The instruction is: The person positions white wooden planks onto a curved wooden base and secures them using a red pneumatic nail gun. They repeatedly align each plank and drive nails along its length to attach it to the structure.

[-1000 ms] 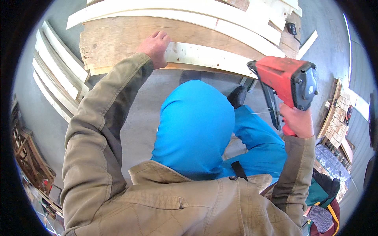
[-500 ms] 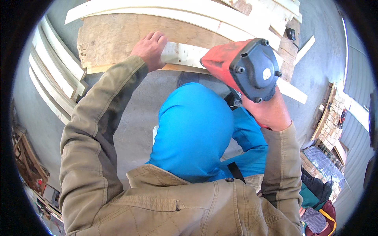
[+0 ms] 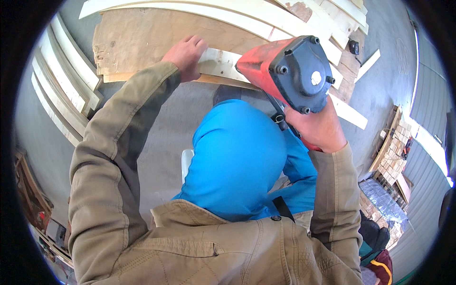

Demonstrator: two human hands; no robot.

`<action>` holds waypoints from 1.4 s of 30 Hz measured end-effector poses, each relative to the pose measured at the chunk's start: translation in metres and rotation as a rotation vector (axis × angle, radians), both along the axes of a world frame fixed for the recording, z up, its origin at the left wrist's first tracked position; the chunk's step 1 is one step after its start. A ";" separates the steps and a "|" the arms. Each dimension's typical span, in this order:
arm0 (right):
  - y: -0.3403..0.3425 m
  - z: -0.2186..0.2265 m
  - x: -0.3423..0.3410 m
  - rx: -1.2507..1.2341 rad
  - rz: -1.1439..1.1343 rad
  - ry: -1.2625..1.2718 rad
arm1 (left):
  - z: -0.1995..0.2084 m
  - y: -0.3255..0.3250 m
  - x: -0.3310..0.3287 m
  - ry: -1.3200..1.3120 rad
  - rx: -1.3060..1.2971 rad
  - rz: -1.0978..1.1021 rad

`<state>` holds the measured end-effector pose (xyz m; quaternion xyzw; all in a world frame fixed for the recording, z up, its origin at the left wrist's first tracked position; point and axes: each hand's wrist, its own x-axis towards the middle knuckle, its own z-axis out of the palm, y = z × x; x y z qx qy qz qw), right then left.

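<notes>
My right hand [image 3: 322, 126] is closed round the handle of a red nail gun [image 3: 264, 62] with a black cap. The tool's nose is hidden; its body covers part of a pale wooden slat [image 3: 219, 61]. That slat lies along the near edge of a brown plywood board [image 3: 142, 40] and sticks out past it on the right. At the slat's left end, my left hand [image 3: 186, 57] is closed on the wood, its thumb side hidden. Both hands are well apart.
Long pale slats [image 3: 199, 10] lie across the far side of the board. More planks [image 3: 66, 80] are stacked on the floor at left. A small black object [image 3: 354, 46] rests at the board's right. Wood blocks [image 3: 392, 149] are piled far right. My blue-clad knee [image 3: 237, 156] is below.
The nail gun and my right hand have shifted slightly left and up. My left hand keeps its hold at the slat's end, having moved a little to the right.
</notes>
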<state>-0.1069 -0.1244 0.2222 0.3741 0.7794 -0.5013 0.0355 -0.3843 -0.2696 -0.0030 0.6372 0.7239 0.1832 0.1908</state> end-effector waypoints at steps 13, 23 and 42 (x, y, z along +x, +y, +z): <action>-0.017 -0.027 -0.045 0.072 0.040 -0.021 | -0.016 0.001 -0.004 -0.011 0.064 -0.011; -0.027 -0.026 -0.054 0.049 0.065 -0.093 | -0.023 0.002 -0.001 -0.038 0.101 0.016; -0.032 -0.023 -0.031 -0.008 0.050 -0.090 | -0.019 0.001 -0.003 -0.056 0.043 0.012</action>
